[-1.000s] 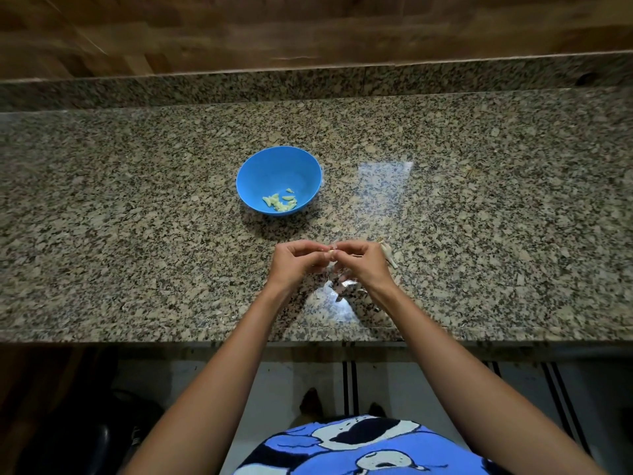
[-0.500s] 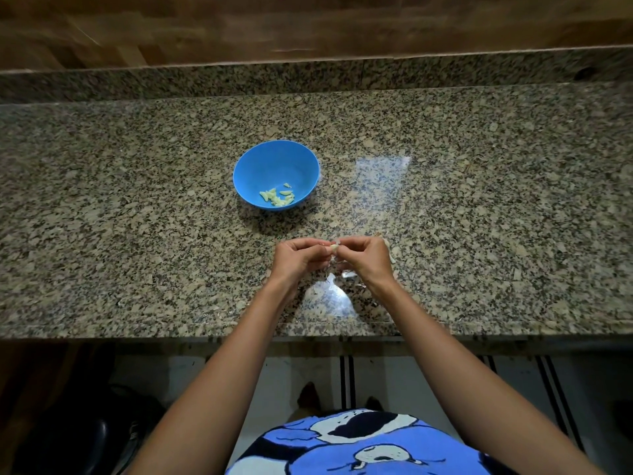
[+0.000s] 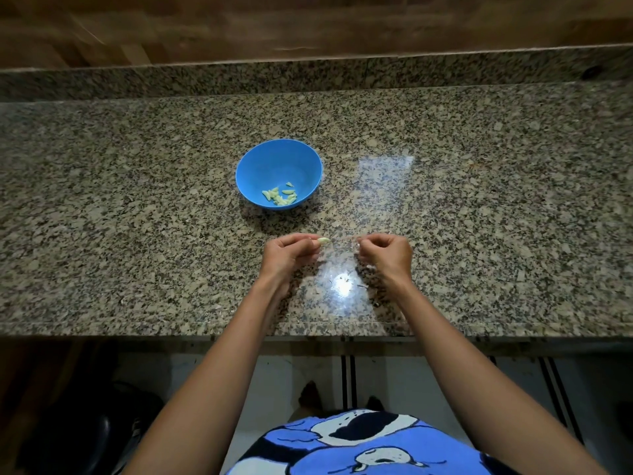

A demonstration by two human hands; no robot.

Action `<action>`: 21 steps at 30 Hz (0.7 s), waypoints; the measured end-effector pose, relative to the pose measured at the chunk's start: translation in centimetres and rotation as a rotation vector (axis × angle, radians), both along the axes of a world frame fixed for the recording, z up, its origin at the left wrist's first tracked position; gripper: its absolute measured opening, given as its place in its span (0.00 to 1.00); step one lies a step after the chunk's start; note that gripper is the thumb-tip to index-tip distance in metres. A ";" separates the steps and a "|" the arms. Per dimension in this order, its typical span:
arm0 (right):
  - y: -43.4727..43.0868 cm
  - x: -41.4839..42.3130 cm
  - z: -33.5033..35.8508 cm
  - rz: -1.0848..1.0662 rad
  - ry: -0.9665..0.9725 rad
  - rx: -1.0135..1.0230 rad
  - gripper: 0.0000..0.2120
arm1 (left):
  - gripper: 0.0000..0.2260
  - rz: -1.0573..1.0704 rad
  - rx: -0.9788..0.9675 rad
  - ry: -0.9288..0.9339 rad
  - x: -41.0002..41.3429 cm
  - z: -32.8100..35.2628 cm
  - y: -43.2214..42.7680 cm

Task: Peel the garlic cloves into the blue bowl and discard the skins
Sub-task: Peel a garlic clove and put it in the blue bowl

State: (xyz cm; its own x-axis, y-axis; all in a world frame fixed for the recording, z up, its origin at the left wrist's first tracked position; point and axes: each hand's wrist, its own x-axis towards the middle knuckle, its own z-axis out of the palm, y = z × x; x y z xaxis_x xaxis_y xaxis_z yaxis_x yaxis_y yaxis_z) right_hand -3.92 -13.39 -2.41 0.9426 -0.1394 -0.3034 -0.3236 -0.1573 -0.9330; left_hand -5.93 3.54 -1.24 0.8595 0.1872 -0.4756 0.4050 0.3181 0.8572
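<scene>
The blue bowl (image 3: 279, 162) stands on the granite counter with several peeled garlic cloves (image 3: 281, 197) at its bottom. In front of it, my left hand (image 3: 289, 257) pinches a pale peeled garlic clove (image 3: 324, 240) whose tip sticks out to the right. My right hand (image 3: 387, 255), a little apart on the right, has its fingers curled and pinches a thin piece of garlic skin (image 3: 358, 246). More skin seems tucked under its fingers, mostly hidden.
The granite counter (image 3: 479, 200) runs wide to both sides, with a raised granite backsplash (image 3: 308, 77) behind and its front edge (image 3: 308, 332) near my body. Small skin scraps (image 3: 363, 286) lie by the bright light glare between my wrists.
My hands were joined over the clove; now they have pulled apart, the left keeping the bare clove and the right taking the skin away to the right.
</scene>
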 end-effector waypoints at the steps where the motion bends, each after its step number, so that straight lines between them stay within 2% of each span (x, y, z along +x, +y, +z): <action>1: 0.3 0.0 0.3 0.045 0.018 0.009 0.03 | 0.05 -0.010 -0.020 -0.001 0.0 -0.1 0.2; 5: 2.0 -0.3 1.1 0.180 0.070 0.088 0.10 | 0.07 -0.069 0.020 -0.020 -0.4 -0.5 -0.8; 10: 1.0 -0.2 1.1 0.339 -0.016 0.075 0.03 | 0.08 -0.164 0.126 -0.075 -0.3 -0.4 -1.1; 14: 0.6 -0.1 1.3 0.379 -0.017 0.090 0.04 | 0.07 -0.208 0.154 -0.090 -0.4 -0.2 -0.9; 21: 0.8 -0.3 1.4 0.381 -0.105 -0.051 0.05 | 0.05 -0.217 0.147 -0.090 -0.5 -0.2 -0.9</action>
State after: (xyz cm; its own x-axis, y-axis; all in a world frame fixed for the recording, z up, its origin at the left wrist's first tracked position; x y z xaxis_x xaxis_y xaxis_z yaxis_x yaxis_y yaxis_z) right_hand -4.22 -12.58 -1.03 0.9551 0.2140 -0.2048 -0.1367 -0.2949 -0.9457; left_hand -6.41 2.60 -1.43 0.9245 0.0554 -0.3772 0.3706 0.1014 0.9232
